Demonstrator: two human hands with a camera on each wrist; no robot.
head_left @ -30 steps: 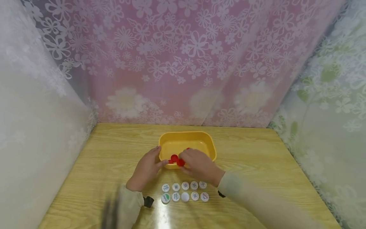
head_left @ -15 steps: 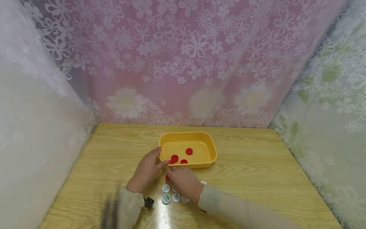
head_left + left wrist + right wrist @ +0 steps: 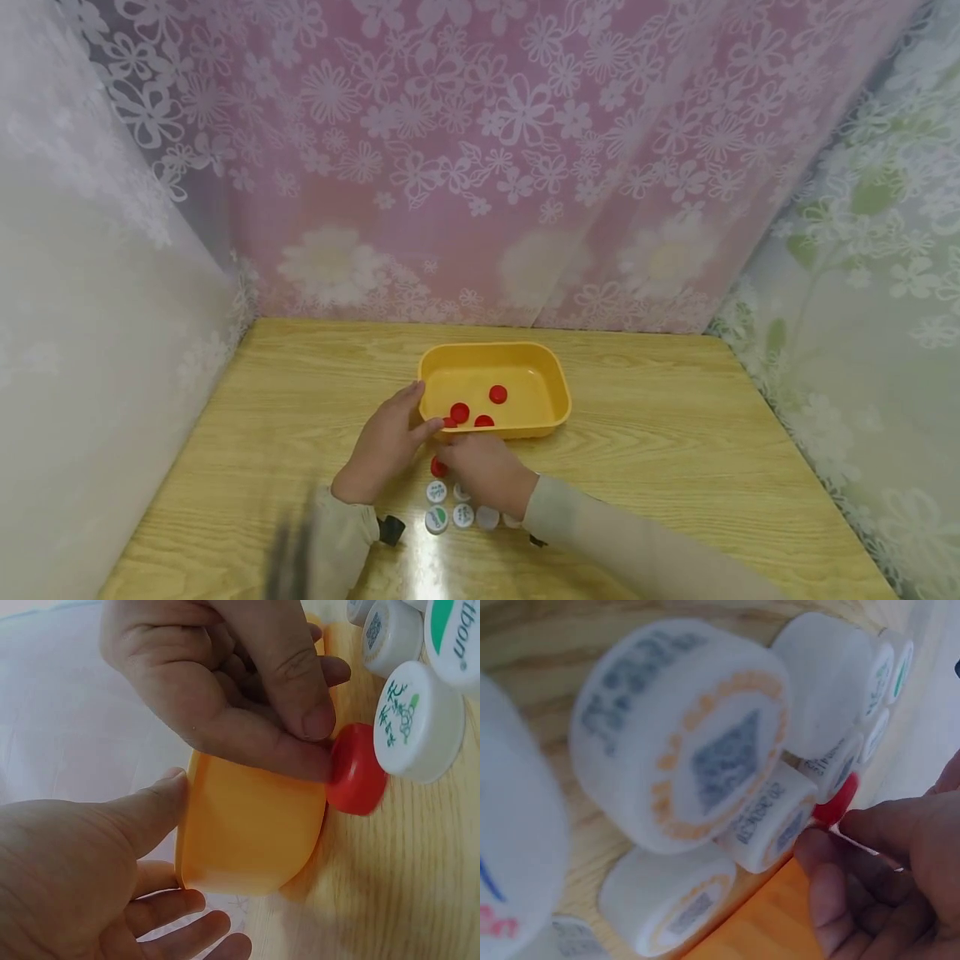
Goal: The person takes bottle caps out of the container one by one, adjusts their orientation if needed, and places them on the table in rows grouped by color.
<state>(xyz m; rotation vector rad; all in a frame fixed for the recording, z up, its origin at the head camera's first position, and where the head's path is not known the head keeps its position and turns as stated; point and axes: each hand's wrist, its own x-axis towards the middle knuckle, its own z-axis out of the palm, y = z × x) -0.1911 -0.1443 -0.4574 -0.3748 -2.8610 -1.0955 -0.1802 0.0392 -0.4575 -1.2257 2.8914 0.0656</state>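
My left hand (image 3: pixel 385 448) holds the near left corner of a yellow plastic basin (image 3: pixel 536 392), thumb at the near rim and fingertips along the left side. In front of the basin, my right hand (image 3: pixel 489 472) pinches a red bottle cap (image 3: pixel 438 467) that stands at the table. The left wrist view has this red cap (image 3: pixel 358 771) at the right thumb and fingertips, touching or close beside a white cap (image 3: pixel 420 724) with green print. Several other red caps, one of them a red cap (image 3: pixel 498 394) near the middle, lie inside the basin.
White printed caps sit in two rows on the wood table (image 3: pixel 637 417), among them a cap with a green mark (image 3: pixel 437 518). My right hand and sleeve cover part of these rows. A pink floral curtain (image 3: pixel 450 208) hangs behind the table.
My right hand has come out of the basin toward me and left, bringing a red cap to the table behind the white ones. The left hand stays at the basin's corner.
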